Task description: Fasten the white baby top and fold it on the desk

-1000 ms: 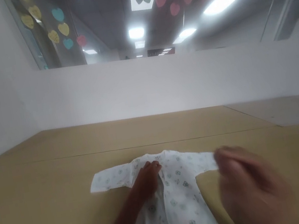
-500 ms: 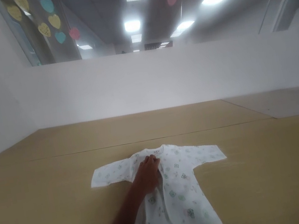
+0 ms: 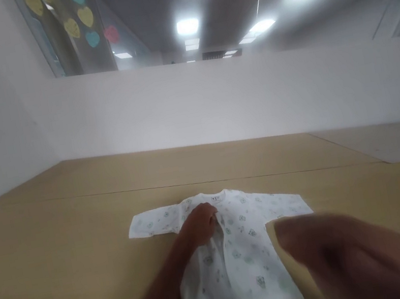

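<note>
- I'm seeing the right hand [image 3: 341, 248] blurring nearest, blocking some table [image 3: 67, 255]; its opening and hold I cannot tell;
- the left hand [image 3: 202, 222] is curling its fingers [image 3: 208, 212] at the shirt [image 3: 250, 259] front, near the collar [image 3: 216, 198]; whether pinching, I cannot tell;
- the shirt is lying beneath, sleeves [image 3: 154, 221] spread;
- a white wall [image 3: 177, 107] is standing beyond, paper hearts [image 3: 85, 16] showing above.

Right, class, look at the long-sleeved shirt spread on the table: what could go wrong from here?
The left hand is on the printed long-sleeved shirt, just below the neckline; if it shifts, it could drag the front edge and crease the cloth.

The right hand, blurred, shows close to the right-hand sleeve; a brush against it might knock that outstretched sleeve askew.
</note>
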Demonstrator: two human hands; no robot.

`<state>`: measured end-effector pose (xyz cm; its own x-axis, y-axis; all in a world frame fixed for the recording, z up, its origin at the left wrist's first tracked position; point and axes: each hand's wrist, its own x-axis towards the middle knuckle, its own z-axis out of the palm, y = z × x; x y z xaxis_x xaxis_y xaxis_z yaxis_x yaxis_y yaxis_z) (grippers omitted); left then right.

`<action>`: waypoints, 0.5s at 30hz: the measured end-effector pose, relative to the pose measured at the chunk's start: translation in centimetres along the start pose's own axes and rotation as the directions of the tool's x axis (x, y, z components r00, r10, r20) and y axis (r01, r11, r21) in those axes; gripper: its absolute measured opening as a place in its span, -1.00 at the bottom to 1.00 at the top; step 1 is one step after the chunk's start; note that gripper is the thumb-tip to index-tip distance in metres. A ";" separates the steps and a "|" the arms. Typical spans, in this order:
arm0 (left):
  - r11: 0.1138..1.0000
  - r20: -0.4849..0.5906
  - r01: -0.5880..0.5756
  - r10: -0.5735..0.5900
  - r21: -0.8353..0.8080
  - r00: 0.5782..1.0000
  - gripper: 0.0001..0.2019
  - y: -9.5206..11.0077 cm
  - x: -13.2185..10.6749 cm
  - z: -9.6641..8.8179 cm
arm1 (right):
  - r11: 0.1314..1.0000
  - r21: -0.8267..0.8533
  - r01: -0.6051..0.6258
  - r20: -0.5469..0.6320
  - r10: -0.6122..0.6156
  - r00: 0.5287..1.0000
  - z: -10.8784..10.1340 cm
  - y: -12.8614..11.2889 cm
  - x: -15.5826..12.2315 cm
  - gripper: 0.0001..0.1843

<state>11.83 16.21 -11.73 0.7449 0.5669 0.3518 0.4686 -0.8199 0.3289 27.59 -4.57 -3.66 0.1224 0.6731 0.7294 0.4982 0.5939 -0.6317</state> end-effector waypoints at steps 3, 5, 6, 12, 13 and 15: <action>0.999 -0.020 0.036 -0.036 0.001 0.999 -0.81 0.1 0.1 -0.2 | 0.995 0.012 -0.097 0.016 0.097 0.995 1.7 3.2 4.4 -0.70; 0.998 -0.006 0.065 -0.065 -0.006 0.998 -0.80 0.1 0.0 -0.3 | 0.974 -0.037 -0.223 0.165 0.226 0.960 3.4 6.7 5.9 -0.59; 0.997 0.006 0.077 -0.077 -0.016 0.997 -0.82 0.1 0.0 -0.3 | 0.959 -0.092 -0.267 0.211 0.280 0.936 4.3 8.5 6.0 -0.56; 0.993 0.072 0.108 -0.104 -0.054 0.992 -0.82 -0.4 -0.1 -0.3 | 0.837 -0.479 -0.265 0.259 0.423 0.868 8.7 13.8 2.5 -0.75; 0.993 0.076 0.107 -0.102 -0.056 0.992 -0.82 -0.4 -0.1 -0.3 | 0.814 -0.521 -0.255 0.255 0.434 0.864 9.1 13.6 2.0 -0.76; 0.992 0.076 0.111 -0.106 -0.058 0.991 -0.81 -0.4 0.0 -0.3 | 0.766 -0.607 -0.211 0.259 0.442 0.859 9.7 13.1 1.4 -0.80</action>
<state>11.48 16.54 -11.61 0.7248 0.6432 0.2471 0.5199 -0.7459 0.4164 26.02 8.44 -13.45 0.1029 0.9546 0.2796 0.8769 0.0457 -0.4785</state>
